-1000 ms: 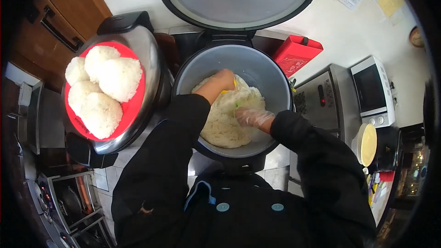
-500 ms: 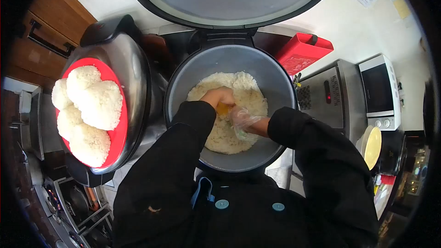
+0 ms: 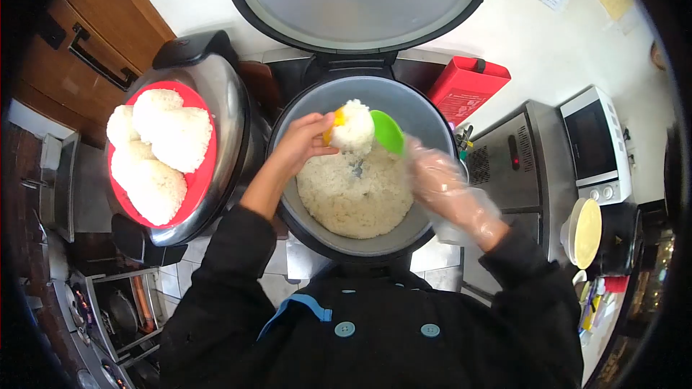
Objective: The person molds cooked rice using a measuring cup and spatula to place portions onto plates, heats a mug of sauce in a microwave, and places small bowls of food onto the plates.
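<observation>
My left hand [image 3: 298, 145], bare, grips a yellow cup [image 3: 334, 127] tipped on its side above the rice cooker [image 3: 441, 119]. White rice [image 3: 355, 128] heaps out of the cup's mouth. In a clear plastic glove, my right hand [image 3: 448, 191] is closed around the handle end of a green rice paddle [image 3: 388, 132]. The paddle's blade is close against the heaped rice; its handle is mostly hidden by the blurred glove. Below both hands, cooked rice [image 3: 349, 205] covers the bottom of the cooker's grey pot, with a small bare spot near its middle.
The cooker's lid [image 3: 360, 0] stands raised at the back. On the left, a red plate [image 3: 205, 180] with several rice mounds rests on a second, closed cooker [image 3: 229, 112]. A red box [image 3: 472, 90], a steel appliance [image 3: 508, 158] and a white microwave [image 3: 597, 144] are on the right.
Both hands have risen from the rice in the pot and moved apart. The yellow cup is now lifted and heaped with rice, and the green paddle has come into clear view.
</observation>
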`<state>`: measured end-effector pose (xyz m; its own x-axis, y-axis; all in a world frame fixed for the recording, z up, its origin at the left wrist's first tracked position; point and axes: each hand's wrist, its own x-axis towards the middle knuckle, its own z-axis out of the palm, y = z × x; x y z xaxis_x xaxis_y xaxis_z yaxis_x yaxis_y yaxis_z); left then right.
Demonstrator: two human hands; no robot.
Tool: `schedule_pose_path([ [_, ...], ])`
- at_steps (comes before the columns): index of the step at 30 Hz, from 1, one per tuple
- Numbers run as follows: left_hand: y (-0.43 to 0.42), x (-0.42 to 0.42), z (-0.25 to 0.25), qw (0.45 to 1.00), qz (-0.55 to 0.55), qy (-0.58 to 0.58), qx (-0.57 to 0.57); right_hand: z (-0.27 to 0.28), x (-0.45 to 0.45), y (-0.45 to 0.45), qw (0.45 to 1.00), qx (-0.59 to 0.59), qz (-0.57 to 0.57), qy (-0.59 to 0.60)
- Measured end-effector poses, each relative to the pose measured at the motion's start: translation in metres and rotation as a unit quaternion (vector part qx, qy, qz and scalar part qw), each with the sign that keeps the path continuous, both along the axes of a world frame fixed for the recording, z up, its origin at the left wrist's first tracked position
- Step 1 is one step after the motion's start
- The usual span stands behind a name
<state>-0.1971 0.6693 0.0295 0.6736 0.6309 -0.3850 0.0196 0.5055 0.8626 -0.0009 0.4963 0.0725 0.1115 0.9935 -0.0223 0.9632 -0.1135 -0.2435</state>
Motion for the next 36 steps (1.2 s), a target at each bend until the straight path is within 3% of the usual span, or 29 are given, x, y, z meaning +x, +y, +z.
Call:
schedule_pose_path([
  [2, -0.012, -0.017, 0.007, 0.999, 0.013, -0.046, -0.01, 0.017, 0.012, -0.01, 0.993, 0.114, -0.038, 0.015],
  [3, -0.019, -0.022, 0.008, 0.995, 0.025, -0.093, -0.023, 0.037, 0.007, -0.013, 0.988, 0.058, -0.132, 0.05],
  [4, -0.026, -0.023, 0.007, 0.995, 0.023, -0.093, -0.022, 0.036, 0.001, -0.015, 0.988, 0.059, -0.133, 0.05],
  [5, -0.032, -0.023, 0.006, 0.991, 0.037, -0.123, -0.038, 0.031, -0.006, -0.018, 0.976, 0.16, -0.067, 0.132],
  [7, -0.038, -0.024, 0.001, 0.986, 0.049, -0.151, -0.052, 0.021, -0.014, -0.027, 0.958, 0.179, 0.038, 0.221],
  [8, -0.039, -0.025, -0.005, 0.983, 0.023, -0.178, -0.035, 0.02, -0.019, -0.032, 0.958, 0.182, 0.036, 0.221],
  [10, -0.048, -0.023, 0.001, 0.979, -0.008, -0.203, -0.019, 0.026, -0.035, -0.034, 0.957, 0.018, -0.01, 0.288],
  [18, -0.064, -0.015, 0.036, 0.963, -0.018, -0.132, 0.236, -0.009, -0.044, -0.028, 0.912, 0.111, -0.011, 0.396],
  [21, -0.07, -0.012, 0.042, 0.946, -0.011, -0.108, 0.305, -0.015, -0.046, -0.019, 0.854, 0.082, -0.04, 0.512],
  [23, -0.069, -0.013, 0.038, 0.941, -0.025, -0.094, 0.324, -0.005, -0.05, -0.019, 0.703, -0.04, -0.202, 0.681],
  [24, -0.067, -0.012, 0.036, 0.934, -0.038, -0.082, 0.346, -0.002, -0.05, -0.018, 0.702, -0.04, -0.203, 0.681],
  [26, -0.061, -0.014, 0.029, 0.923, -0.051, -0.047, 0.379, 0.003, -0.048, -0.015, 0.523, -0.086, -0.233, 0.815],
  [27, -0.059, -0.014, 0.025, 0.909, -0.062, -0.014, 0.412, 0.004, -0.046, -0.013, 0.522, -0.087, -0.234, 0.816],
  [29, -0.057, -0.014, 0.016, 0.916, -0.053, -0.032, 0.396, 0.006, -0.041, -0.008, 0.441, -0.104, -0.266, 0.851],
  [31, -0.055, -0.017, 0.016, 0.923, -0.045, -0.049, 0.379, 0.01, -0.036, -0.011, 0.473, -0.065, -0.278, 0.834],
  [32, -0.053, -0.02, 0.017, 0.964, -0.003, -0.077, 0.253, 0.012, -0.032, -0.012, 0.504, -0.026, -0.289, 0.813],
  [33, -0.052, -0.021, 0.018, 0.986, 0.038, -0.105, 0.121, 0.003, -0.03, -0.012, 0.572, 0.019, -0.261, 0.777],
  [34, -0.053, -0.021, 0.019, 0.986, 0.038, -0.106, 0.123, -0.002, -0.031, -0.014, 0.573, 0.02, -0.26, 0.777],
  [36, -0.059, -0.021, 0.02, 0.965, 0.008, -0.115, 0.235, -0.006, -0.037, -0.015, 0.612, 0.008, -0.242, 0.753],
])
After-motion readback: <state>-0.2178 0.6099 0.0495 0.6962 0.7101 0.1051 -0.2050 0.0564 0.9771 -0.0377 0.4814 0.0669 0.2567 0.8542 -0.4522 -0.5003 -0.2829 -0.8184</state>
